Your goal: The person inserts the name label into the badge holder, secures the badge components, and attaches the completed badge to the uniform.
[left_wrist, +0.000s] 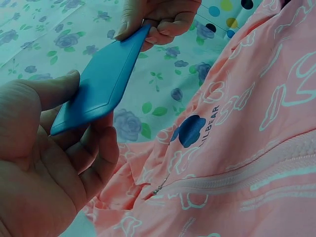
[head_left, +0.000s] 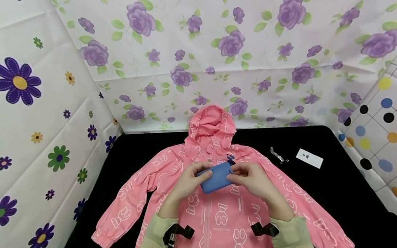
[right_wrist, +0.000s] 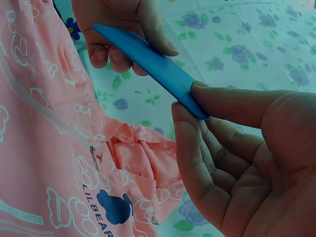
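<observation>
Both hands hold a thin, flat blue rectangular case (head_left: pixel 215 178) above the chest of a pink hooded jacket (head_left: pixel 221 212). My left hand (head_left: pixel 189 180) grips one end, its thumb on the upper face and fingers underneath. At the opposite end, my right hand (head_left: pixel 254 179) pinches the edge between thumb and fingers. The right wrist view shows the case (right_wrist: pixel 153 64) nearly edge-on, tilted. White bear outlines cover the jacket, which lies spread out with hood up and sleeves apart; a dark blue bear logo (left_wrist: pixel 191 131) sits on its chest.
On the black table (head_left: pixel 260 137), right of the hood, lie a small clear strap with a metal clip (head_left: pixel 277 155) and a white card (head_left: pixel 309 158). Flower-printed sheets (head_left: pixel 201 47) stand behind and at the left; a dotted sheet (head_left: pixel 382 137) stands at the right.
</observation>
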Available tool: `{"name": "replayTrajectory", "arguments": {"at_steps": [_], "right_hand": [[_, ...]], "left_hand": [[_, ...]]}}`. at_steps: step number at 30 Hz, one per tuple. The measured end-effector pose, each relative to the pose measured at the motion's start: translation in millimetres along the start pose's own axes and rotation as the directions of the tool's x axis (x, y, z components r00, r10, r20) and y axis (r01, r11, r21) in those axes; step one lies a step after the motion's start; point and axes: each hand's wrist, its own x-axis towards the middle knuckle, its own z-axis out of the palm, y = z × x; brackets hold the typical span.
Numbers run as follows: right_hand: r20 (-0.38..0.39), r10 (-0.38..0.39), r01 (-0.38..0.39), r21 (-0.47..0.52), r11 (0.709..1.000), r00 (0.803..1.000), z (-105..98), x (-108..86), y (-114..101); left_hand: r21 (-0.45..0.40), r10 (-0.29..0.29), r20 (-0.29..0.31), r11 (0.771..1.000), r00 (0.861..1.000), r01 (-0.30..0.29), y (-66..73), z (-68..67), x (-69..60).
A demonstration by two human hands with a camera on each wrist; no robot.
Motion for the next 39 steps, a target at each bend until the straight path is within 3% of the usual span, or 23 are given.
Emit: {"name": "replayTrajectory", "arguments": {"at_steps": [10,16,21,29,39], "right_hand": [[-0.037,0.015,-0.014,0.018,1.000,0.999,-3.9,1.3,0.4],[-0.126,0.031,-0.025,0.046,0.999,0.992,-4.5,2.7,-1.1],[-0.184,0.033,-0.016,0.094,0.995,0.982,-8.0,3.2,-2.2],[-0.173,0.028,-0.013,0.090,0.996,0.985,-11.5,2.1,-0.6],[-0.212,0.030,-0.010,0.096,0.995,0.977,-3.7,2.7,-0.4]], "left_hand": [[-0.035,-0.012,-0.027,0.999,1.000,0.011,2.2,-0.6,1.2],[-0.110,-0.015,-0.082,0.994,0.996,0.006,4.6,-0.2,4.2],[-0.171,-0.002,-0.079,0.985,0.997,-0.011,5.5,0.1,3.6],[-0.238,-0.032,-0.135,0.971,0.990,-0.001,7.3,5.2,5.1],[-0.331,-0.014,-0.102,0.943,0.995,-0.020,8.5,6.0,3.6]]}}
